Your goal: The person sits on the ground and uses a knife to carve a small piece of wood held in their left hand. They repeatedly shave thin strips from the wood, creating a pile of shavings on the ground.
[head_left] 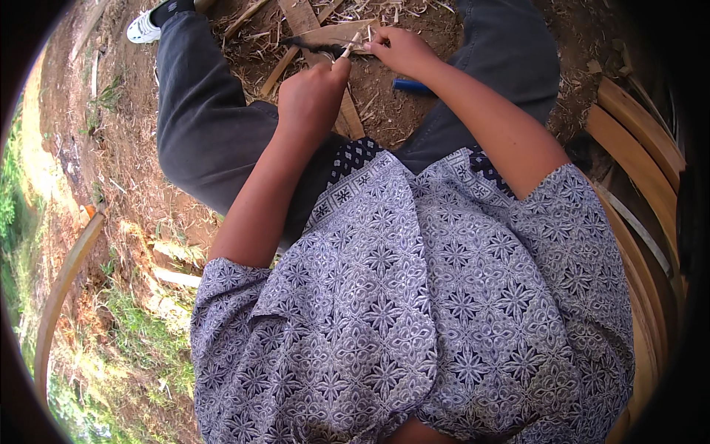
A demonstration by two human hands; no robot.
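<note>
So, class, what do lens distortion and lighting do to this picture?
Head view: planks at right look bowed; head view: ground at far left looks washed out, while left hand and right hand sit in softer light.

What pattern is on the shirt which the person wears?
Repeating dark and whitish flower-like motifs cover the shirt, seen best in the head view.

No legible text, just a blurred mark (172, 7) on the sock (164, 12)
</note>
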